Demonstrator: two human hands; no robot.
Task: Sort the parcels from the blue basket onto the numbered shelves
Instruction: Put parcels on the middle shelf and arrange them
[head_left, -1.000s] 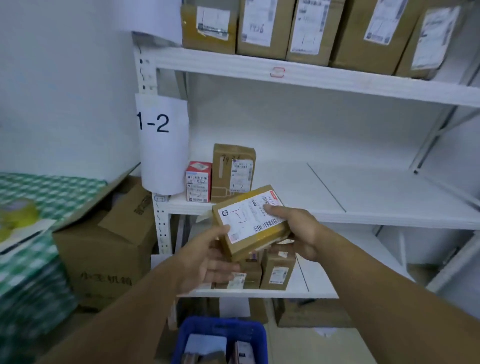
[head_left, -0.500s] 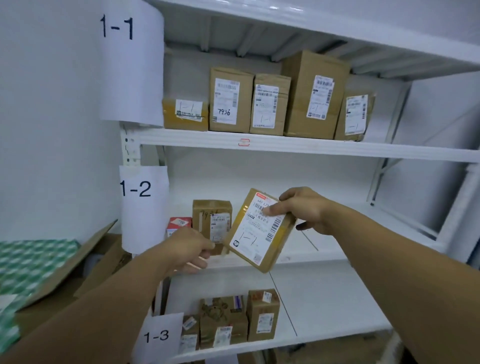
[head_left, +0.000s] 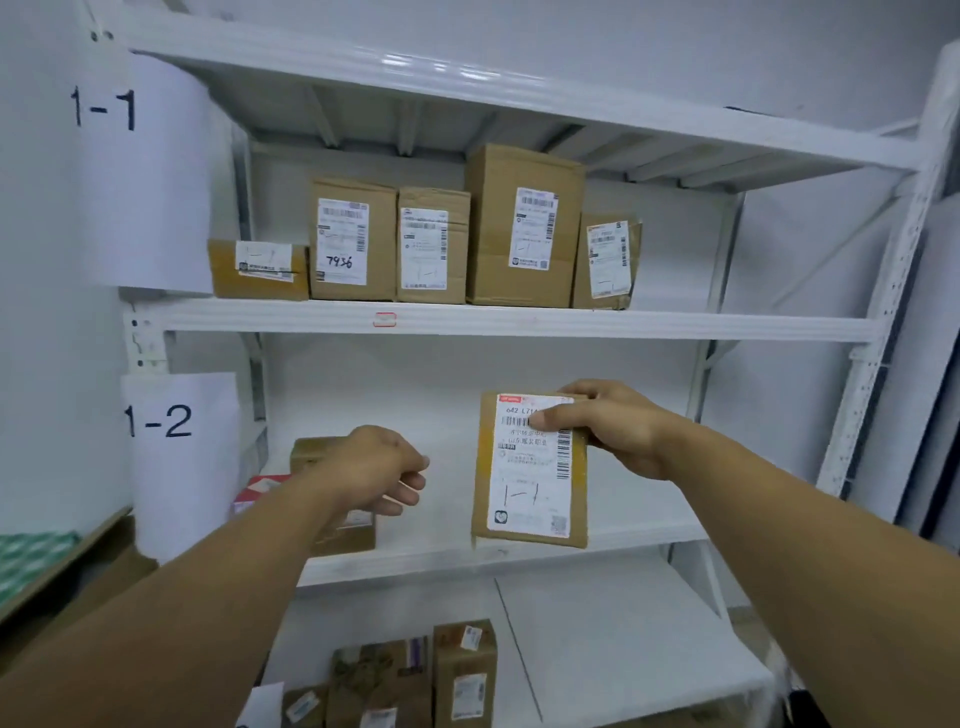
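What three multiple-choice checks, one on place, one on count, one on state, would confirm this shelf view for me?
1. Where does the box marked 7936 stand?
A. 1-1 shelf
B. 1-2 shelf
C. floor

2. How many parcels stand on the 1-1 shelf?
A. three
B. five
C. seven

3. Of the left hand and right hand, which grips the held parcel?
A. left
B. right
C. both

Answers:
1 A: it stands second from the left, level with the 1-1 sign.
2 B: five line that shelf.
3 B: the right hand pinches its top edge; the left hand is apart from it, loosely curled and holding nothing.
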